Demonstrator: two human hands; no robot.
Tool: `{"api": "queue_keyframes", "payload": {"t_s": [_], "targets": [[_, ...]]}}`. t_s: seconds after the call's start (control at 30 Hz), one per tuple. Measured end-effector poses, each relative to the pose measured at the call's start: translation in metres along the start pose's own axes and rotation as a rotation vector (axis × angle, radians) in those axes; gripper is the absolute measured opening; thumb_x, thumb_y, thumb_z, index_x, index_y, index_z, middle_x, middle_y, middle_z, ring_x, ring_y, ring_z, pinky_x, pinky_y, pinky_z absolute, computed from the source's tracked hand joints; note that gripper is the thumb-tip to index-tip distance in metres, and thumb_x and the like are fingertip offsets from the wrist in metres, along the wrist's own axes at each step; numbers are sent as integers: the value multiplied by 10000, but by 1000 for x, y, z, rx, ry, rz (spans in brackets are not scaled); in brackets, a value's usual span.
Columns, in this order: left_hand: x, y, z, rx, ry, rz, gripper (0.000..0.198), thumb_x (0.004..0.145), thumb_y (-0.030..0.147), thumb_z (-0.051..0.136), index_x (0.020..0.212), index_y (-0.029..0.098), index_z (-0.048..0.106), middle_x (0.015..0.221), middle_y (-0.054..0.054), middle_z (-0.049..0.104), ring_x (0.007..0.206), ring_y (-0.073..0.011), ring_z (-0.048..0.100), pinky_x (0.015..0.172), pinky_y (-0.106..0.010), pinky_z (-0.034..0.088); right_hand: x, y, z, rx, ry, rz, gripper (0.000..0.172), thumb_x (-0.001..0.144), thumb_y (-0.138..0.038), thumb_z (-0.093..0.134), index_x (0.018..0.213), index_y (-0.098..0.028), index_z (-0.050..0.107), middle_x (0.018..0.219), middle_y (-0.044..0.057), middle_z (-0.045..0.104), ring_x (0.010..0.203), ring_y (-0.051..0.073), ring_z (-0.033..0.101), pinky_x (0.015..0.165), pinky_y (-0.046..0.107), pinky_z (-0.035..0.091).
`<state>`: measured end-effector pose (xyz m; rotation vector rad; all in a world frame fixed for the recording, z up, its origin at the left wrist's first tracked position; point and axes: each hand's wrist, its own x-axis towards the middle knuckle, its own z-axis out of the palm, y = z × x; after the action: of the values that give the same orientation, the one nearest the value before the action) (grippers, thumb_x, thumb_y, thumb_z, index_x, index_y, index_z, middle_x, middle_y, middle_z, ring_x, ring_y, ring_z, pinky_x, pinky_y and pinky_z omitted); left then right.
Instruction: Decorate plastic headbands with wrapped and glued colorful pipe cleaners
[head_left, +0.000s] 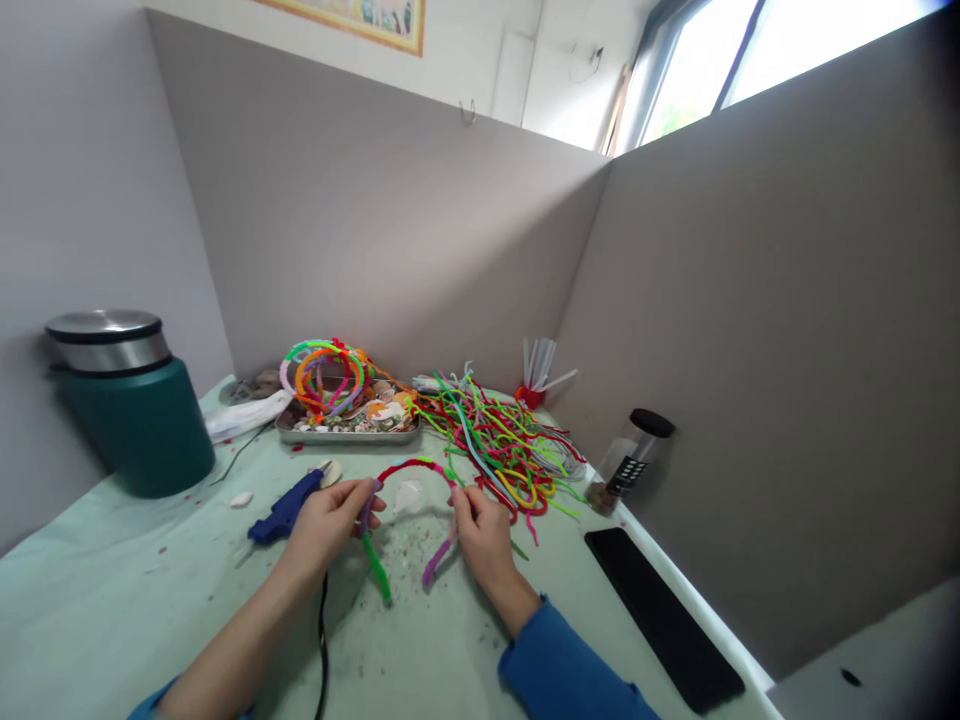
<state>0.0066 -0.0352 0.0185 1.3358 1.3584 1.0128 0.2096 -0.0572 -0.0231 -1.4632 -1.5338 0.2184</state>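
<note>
Multicoloured fuzzy pipe-cleaner band point(409, 464) is between my two hands, raised a little over the front part of the desk point(187, 610), which has a pale green cover. My left hand point(335, 515) pinches its purple part, and my right hand point(482, 525) pinches the opposite side, near the pink and purple end; on both, the fingers are closed narrowly on the soft strip. I think I hold it at two sides so that the red top stays in an even arch, while the green end and the purple end hang free and apart. Just beside my left hand lies the blue plastic glue gun point(287, 510), probably put there to be easy to reach. Behind, the round hoops of bright fuzzy wire point(311, 346) rest on the shallow grey metal tray point(360, 438) full of small flat pieces, perhaps so they do not occupy the working place. To its right is the loose heap of colourful pipe cleaners point(487, 440), spread, it seems, so that each colour can be seen. Slim whitish sticks point(535, 366) stand in a small red holder point(529, 397), which likely prevents them from rolling.
</note>
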Motion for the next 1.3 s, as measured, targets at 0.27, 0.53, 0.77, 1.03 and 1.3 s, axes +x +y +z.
{"api": "queue_keyframes", "payload": {"t_s": [0.27,0.53,0.77,1.03,1.3], "targets": [[-5,8,-3,601,99,138,324,731,484,473,749,234,677,682,9,711,629,-176,614,572,-233,389,-1,-1,-1,-170,40,-34,429,902,-373,372,590,-173,588,474,-12,516,452,104,442,491,228,248],[-7,7,-1,738,51,183,319,789,433,427,769,233,675,723,-7,714,663,-179,614,591,-237,359,5,1,-16,-225,127,30,490,926,-403,296,618,-181,607,566,40,607,517,135,515,510,242,282],[-18,11,7,947,32,216,357,827,388,369,812,237,692,826,-65,714,788,-233,637,604,-268,357,8,13,-15,-314,107,35,441,925,-381,313,665,-193,616,592,36,626,522,143,539,503,248,277],[-24,6,15,1181,17,323,401,861,311,298,770,196,671,862,-98,689,819,-262,644,583,-291,391,9,17,-12,-431,35,58,406,920,-343,350,642,-196,607,566,30,625,516,149,555,497,255,249],[-25,-8,19,1284,13,411,409,879,330,315,747,156,661,788,-138,683,765,-288,650,630,-345,428,7,22,-11,-358,39,47,409,917,-373,337,645,-204,591,597,31,638,543,158,572,501,254,268]]}}
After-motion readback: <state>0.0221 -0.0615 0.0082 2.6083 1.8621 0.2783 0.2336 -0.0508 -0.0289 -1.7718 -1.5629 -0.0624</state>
